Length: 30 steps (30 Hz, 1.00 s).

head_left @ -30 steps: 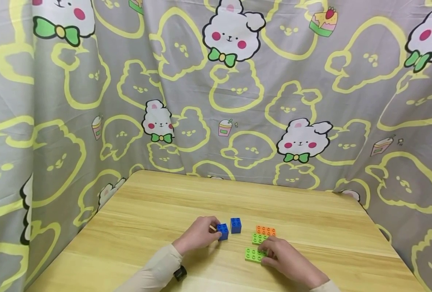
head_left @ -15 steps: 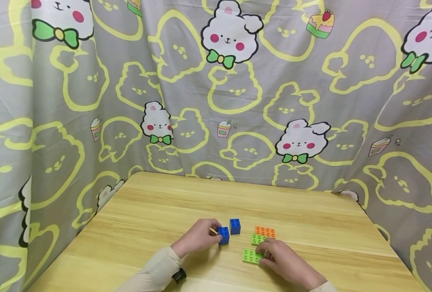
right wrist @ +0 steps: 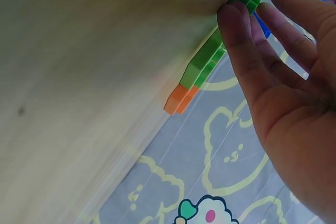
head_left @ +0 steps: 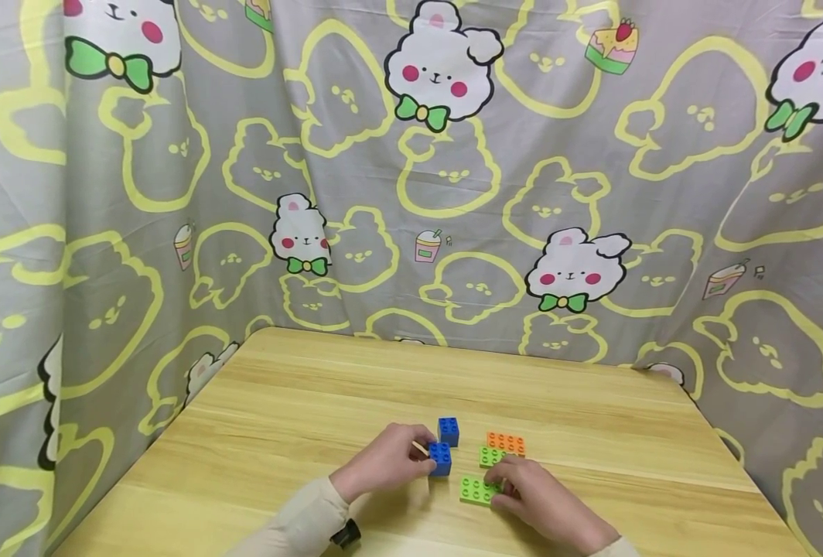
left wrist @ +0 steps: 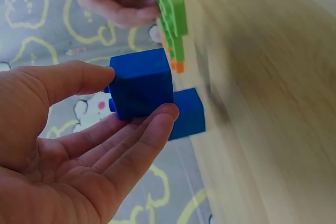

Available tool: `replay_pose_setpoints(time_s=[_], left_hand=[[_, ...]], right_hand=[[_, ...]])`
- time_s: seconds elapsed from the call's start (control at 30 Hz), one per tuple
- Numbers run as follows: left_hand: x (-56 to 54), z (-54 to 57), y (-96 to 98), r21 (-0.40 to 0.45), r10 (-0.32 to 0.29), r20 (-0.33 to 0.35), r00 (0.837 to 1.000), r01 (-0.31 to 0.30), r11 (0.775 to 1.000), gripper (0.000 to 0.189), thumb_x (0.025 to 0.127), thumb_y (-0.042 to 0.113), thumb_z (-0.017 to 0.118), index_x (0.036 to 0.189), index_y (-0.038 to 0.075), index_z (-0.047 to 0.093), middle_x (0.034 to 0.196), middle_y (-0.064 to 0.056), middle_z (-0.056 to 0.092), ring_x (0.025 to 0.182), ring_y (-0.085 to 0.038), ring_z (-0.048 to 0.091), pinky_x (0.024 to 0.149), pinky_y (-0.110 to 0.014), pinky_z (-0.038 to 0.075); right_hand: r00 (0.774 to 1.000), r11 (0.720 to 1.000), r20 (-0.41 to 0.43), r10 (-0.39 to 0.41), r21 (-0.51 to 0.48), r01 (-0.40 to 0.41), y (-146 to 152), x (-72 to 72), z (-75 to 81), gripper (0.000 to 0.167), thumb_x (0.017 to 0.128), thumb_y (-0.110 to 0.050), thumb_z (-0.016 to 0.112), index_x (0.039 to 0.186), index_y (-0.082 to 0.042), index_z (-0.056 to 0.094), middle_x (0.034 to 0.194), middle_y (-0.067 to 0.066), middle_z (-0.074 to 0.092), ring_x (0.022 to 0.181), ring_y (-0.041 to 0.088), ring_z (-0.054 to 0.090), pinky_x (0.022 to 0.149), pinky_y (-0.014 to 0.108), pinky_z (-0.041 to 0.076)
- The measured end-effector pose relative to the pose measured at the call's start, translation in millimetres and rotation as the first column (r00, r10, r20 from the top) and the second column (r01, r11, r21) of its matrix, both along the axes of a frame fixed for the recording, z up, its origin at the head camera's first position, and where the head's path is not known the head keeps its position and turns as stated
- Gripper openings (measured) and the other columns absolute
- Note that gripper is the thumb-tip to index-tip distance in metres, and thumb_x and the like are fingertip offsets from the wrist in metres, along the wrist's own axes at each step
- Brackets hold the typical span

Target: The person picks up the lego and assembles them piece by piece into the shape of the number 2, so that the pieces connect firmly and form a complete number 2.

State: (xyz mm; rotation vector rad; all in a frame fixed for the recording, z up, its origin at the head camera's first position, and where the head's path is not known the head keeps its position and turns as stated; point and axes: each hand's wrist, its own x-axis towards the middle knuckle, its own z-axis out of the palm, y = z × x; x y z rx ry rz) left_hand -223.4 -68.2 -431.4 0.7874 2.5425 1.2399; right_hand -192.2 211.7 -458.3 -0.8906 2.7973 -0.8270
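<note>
Hands | left hand (head_left: 385, 461) pinches boxy blue brick (head_left: 440, 459) | right hand (head_left: 541, 497) pinches flat, studded green brick (head_left: 476, 490)

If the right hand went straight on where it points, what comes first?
Probably the blue block in the left hand, met by the green block that the right hand holds; relative heights are unclear.

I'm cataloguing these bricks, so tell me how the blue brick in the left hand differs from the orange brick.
The blue brick is tall and compact; the orange brick is longer and flatter.
The blue brick is pinched in the left hand; the orange brick lies ungripped on the table.
Both carry round studs on top.
</note>
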Motion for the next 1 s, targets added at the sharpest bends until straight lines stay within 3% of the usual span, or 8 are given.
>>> replay_pose_setpoints(time_s=[0.3,1.0], left_hand=[[9.0,4.4,5.9,0.014,-0.011,0.006,1.0,0.011,1.0,0.029,0.09,0.012,0.077,0.117,0.002,0.07,0.111,-0.009,0.074,0.091,-0.011,0.073,0.077,-0.02,0.058],[17.8,-0.3,20.9,0.031,-0.067,0.043,0.997,0.065,0.997,0.027,0.092,0.012,0.076,0.117,0.005,0.07,0.113,-0.004,0.074,0.089,-0.005,0.072,0.076,-0.017,0.056]], right_hand=[[1.0,1.0,0.005,0.003,0.024,-0.003,-3,0.3,1.1,0.02,0.091,-0.019,0.078,0.11,-0.012,0.074,0.097,-0.01,0.064,0.077,-0.003,0.051,0.066,0.022,0.049],[0.999,0.999,-0.012,0.048,0.012,-0.048,-10,1.8,-0.1,0.019,0.093,-0.017,0.076,0.111,-0.013,0.074,0.098,-0.01,0.065,0.077,-0.005,0.051,0.065,0.02,0.049]])
